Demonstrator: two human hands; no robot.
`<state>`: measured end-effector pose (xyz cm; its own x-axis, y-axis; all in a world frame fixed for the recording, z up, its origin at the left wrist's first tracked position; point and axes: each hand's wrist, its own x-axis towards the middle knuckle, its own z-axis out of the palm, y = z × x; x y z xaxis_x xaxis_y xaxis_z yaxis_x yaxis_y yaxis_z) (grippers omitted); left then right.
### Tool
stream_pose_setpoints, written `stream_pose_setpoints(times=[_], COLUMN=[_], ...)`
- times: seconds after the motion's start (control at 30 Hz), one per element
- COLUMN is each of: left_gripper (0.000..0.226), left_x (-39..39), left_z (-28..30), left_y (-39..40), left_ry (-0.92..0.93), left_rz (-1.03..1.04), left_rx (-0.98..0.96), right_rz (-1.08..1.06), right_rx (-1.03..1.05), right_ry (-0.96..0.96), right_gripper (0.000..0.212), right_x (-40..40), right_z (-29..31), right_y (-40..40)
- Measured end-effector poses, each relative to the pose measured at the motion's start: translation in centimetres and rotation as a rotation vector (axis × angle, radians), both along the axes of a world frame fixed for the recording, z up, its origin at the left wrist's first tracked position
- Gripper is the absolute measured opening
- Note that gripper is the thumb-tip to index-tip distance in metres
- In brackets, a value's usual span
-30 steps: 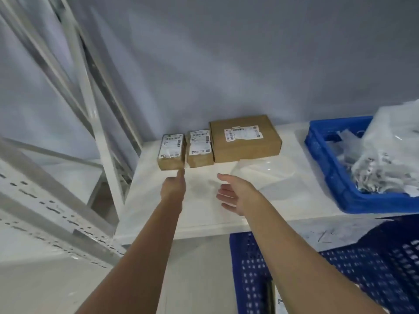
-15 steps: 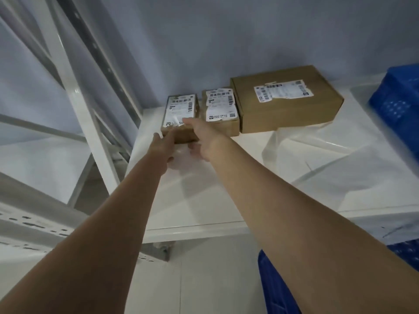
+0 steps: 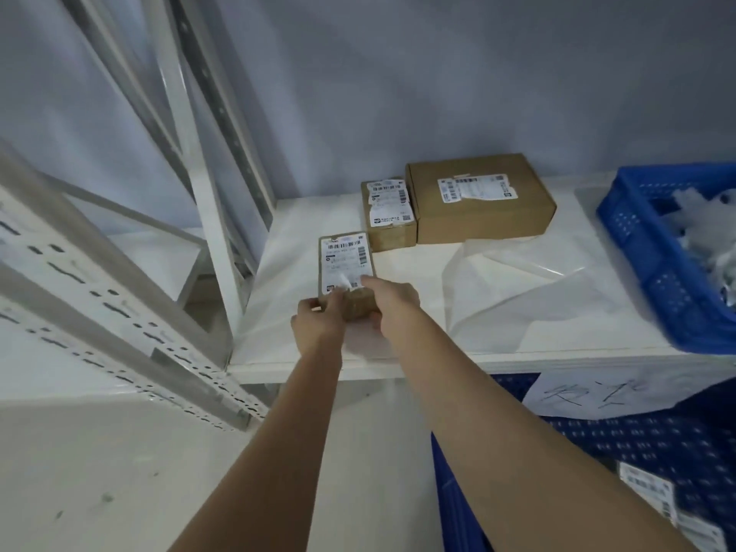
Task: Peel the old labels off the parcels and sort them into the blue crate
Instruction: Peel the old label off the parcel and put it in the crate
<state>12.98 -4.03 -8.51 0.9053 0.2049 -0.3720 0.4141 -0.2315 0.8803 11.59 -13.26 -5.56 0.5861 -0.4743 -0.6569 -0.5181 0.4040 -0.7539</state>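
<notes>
A small brown parcel [image 3: 345,260] with a white label lies on the white shelf [image 3: 422,340], pulled toward the front edge. My left hand [image 3: 318,318] pinches the label's near corner. My right hand [image 3: 392,298] grips the parcel's near right end. A second small parcel [image 3: 388,215] and a larger brown box [image 3: 480,199], both labelled, stand at the back against the wall. A blue crate [image 3: 653,264] holding white plastic bags sits at the shelf's right end.
A clear plastic sheet [image 3: 517,288] lies on the shelf between the boxes and the crate. Another blue crate [image 3: 577,464] with a paper sign and labelled items is below the shelf. White slotted rack posts [image 3: 199,185] stand at the left.
The small parcel has been drawn away from the other two toward the front of the shelf. My hands came back with it, and the view has pulled back.
</notes>
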Motion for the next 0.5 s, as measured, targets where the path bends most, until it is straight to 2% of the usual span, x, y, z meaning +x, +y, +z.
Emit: stream_pose_setpoints(times=[0.2, 0.33, 0.5], left_gripper=[0.031, 0.036, 0.029], left_x=[-10.5, -18.0, -26.4], left_z=[3.0, 4.7, 7.7], left_y=[2.0, 3.5, 5.5], left_ry=[0.074, 0.142, 0.234], left_rz=[0.061, 0.026, -0.004], left_rx=[-0.076, -0.118, -0.250], right_rz=[0.081, 0.103, 0.070], right_rx=[0.038, 0.058, 0.136], right_ry=[0.089, 0.157, 0.209], right_gripper=[0.042, 0.040, 0.022], right_x=[-9.5, -17.1, -26.6], right_z=[1.3, 2.9, 7.2], right_y=[1.7, 2.4, 3.5])
